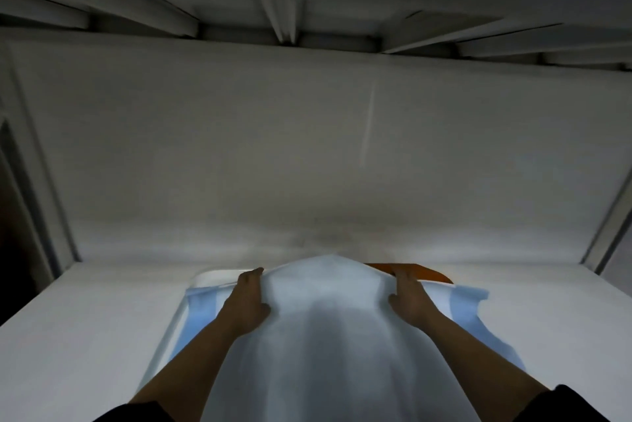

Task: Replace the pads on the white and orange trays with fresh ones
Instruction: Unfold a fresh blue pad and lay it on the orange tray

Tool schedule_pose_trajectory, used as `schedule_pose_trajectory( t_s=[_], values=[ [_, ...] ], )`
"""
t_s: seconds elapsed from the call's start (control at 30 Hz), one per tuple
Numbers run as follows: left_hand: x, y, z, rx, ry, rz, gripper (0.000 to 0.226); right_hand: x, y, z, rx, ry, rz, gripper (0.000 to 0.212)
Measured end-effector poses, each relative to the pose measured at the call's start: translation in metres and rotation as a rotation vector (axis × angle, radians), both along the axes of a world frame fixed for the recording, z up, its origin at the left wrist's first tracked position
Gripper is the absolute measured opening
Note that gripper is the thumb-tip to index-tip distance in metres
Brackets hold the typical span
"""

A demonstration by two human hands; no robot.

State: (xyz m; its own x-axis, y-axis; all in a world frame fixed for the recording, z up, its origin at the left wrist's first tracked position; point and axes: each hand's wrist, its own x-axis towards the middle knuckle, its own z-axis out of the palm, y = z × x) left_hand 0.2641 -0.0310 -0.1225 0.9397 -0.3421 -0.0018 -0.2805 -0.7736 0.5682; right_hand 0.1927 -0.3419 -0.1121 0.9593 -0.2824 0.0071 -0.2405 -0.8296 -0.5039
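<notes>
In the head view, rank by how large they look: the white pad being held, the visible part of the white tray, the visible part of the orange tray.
1. White pad, by far the largest, though nearest the camera.
2. White tray.
3. Orange tray, only a sliver showing.

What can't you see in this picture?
- White tray, head view: only a far corner shows; the raised pad hides the rest.
- Orange tray: just a sliver, same reason.
- Left hand and right hand: fingertips blurred at the pad's edge.
- Pad's near end: cut off by the bottom edge.
</notes>
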Motion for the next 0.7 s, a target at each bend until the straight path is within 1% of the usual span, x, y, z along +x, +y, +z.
schedule_pose_trajectory(
  t_s=[0.1, 0.17, 0.2, 0.23, 0.3, 0.4, 0.53, 0.7],
  values=[
    [0.001, -0.001, -0.002, 0.042, -0.105, 0.015, 0.092, 0.001, -0.001, -0.001, -0.018, -0.060, 0.009, 0.073],
    [0.000, -0.003, 0.000, 0.099, -0.190, -0.001, 0.095, -0.001, -0.002, -0.001, -0.092, -0.088, -0.010, 0.077],
    [-0.002, -0.005, 0.000, 0.134, -0.202, -0.010, 0.095, -0.002, -0.002, -0.001, -0.121, -0.079, -0.020, 0.077],
    [-0.003, -0.006, 0.000, 0.174, -0.193, -0.019, 0.095, -0.004, -0.001, -0.003, -0.142, -0.053, -0.017, 0.076],
    [-0.008, -0.009, -0.003, 0.253, -0.146, -0.039, 0.093, -0.007, 0.000, -0.008, -0.142, 0.063, 0.022, 0.073],
    [-0.019, -0.015, -0.012, 0.383, -0.035, -0.092, 0.081, -0.017, 0.005, -0.017, -0.111, 0.224, 0.064, 0.070],
    [-0.041, -0.027, -0.019, 0.472, 0.071, -0.155, 0.068, -0.036, 0.017, -0.024, -0.126, 0.278, 0.063, 0.066],
    [-0.067, -0.032, -0.012, 0.541, 0.131, -0.170, 0.063, -0.060, 0.023, -0.025, -0.192, 0.349, 0.089, 0.066]
  ],
)
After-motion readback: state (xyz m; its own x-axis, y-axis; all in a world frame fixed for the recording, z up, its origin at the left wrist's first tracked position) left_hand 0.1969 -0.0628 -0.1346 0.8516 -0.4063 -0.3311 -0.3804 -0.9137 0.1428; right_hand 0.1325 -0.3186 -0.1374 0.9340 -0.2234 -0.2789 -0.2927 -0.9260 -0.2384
